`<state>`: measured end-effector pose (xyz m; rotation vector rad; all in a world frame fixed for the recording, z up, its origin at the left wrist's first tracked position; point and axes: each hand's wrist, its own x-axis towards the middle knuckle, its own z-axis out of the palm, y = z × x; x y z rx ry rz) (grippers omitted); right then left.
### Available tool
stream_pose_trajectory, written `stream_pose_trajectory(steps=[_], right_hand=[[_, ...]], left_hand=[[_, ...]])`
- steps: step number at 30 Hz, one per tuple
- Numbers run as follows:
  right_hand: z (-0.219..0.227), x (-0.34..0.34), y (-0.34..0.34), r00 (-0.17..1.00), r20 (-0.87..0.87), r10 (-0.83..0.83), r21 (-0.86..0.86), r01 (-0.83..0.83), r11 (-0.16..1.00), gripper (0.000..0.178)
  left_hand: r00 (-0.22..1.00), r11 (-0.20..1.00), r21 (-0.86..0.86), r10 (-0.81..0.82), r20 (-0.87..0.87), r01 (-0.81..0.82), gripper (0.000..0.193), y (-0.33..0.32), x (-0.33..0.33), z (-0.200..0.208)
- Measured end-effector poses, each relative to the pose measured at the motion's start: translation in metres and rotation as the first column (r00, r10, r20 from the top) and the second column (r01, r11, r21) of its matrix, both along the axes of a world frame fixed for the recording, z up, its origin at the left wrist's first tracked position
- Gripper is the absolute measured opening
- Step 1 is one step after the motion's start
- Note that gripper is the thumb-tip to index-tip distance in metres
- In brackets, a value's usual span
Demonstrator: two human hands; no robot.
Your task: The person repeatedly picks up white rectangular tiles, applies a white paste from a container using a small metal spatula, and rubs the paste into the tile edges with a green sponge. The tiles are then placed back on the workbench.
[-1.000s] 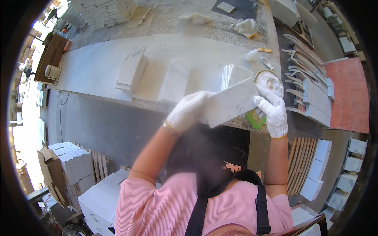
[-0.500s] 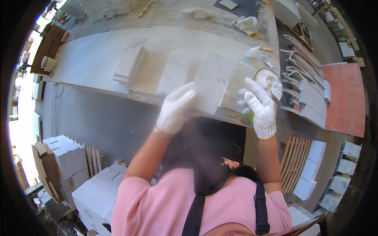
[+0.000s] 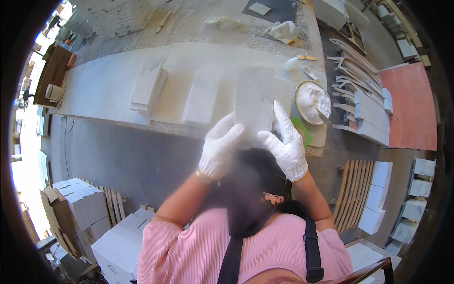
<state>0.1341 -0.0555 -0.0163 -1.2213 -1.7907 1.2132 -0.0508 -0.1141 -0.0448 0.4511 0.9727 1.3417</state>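
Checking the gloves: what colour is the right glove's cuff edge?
The cuff edge is yellow, best seen in the head view.

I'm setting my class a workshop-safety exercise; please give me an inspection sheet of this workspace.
Surface: pale work surface, dusty-looking toward the far side.
Job's things: pale tile; bowl of white paste with a tool in it.
Clutter: crumpled white cloth, green item.
Hands: left hand and right hand gloved, at the tile's opposite sides; grip unclear.
Cables: thin dark cable at left.
Surroundings: slatted pallet, white boxes, red panel.
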Motion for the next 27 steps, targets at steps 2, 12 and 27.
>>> stream_pose_trajectory(steps=[2, 12, 27], right_hand=[[0.003, 0.009, 0.002, 0.994, -0.087, -0.072, -0.149, 0.059, 0.987, 0.068], [0.047, 0.069, 0.02, 0.967, -0.031, 0.253, -0.206, -0.254, 0.945, 0.047], [0.012, 0.164, 0.068, 0.749, 0.445, -0.49, 0.564, 0.191, 0.804, 0.033]], left_hand=[[0.999, 0.998, -0.052, -0.041, -0.027, 0.039, 0.045, -0.002, 0.012, 0.006], [0.201, 0.727, 0.297, 0.219, -0.955, 0.619, 0.039, 0.032, -0.019, 0.084], [0.744, 0.805, -0.192, -0.593, -0.307, 0.562, 0.039, 0.045, 0.08, 0.033]])
